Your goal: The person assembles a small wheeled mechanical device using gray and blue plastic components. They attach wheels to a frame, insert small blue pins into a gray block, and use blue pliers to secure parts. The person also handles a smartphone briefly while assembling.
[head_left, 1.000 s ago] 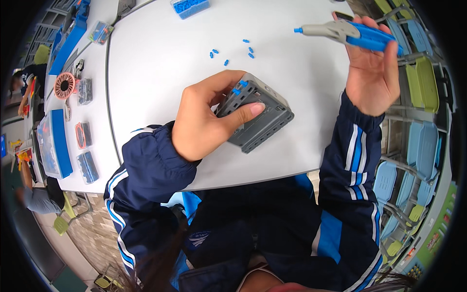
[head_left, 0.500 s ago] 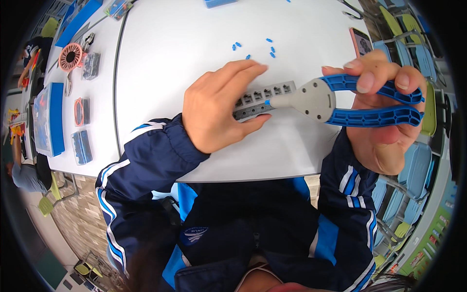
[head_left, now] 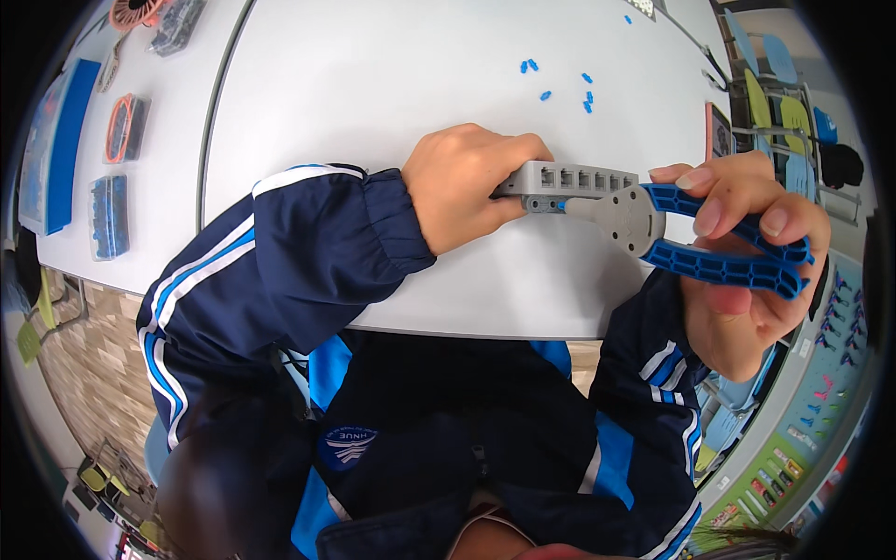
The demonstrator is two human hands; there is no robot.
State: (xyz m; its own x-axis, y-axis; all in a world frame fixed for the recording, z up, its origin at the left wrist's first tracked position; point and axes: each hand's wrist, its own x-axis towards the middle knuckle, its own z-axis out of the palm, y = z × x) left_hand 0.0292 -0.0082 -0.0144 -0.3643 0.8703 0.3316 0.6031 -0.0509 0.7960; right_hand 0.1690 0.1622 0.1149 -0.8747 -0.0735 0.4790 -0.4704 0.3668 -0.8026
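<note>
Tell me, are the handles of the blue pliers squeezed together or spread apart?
Spread: a gap shows between the two handles of the blue pliers in the right hand.

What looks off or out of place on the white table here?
Only the small blue plastic pieces, lying loose and scattered on the white table beyond the hands. The left hand holds the grey slotted plastic block level, and the right hand grips the blue-handled grey pliers at its edge. No visible damage.

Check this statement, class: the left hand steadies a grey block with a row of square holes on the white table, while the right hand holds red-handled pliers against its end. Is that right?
Not quite. The head view shows the pliers have blue handles, not red. The rest stands: the left hand steadies the grey block on the white table, and the right hand holds the pliers against its end.
</note>
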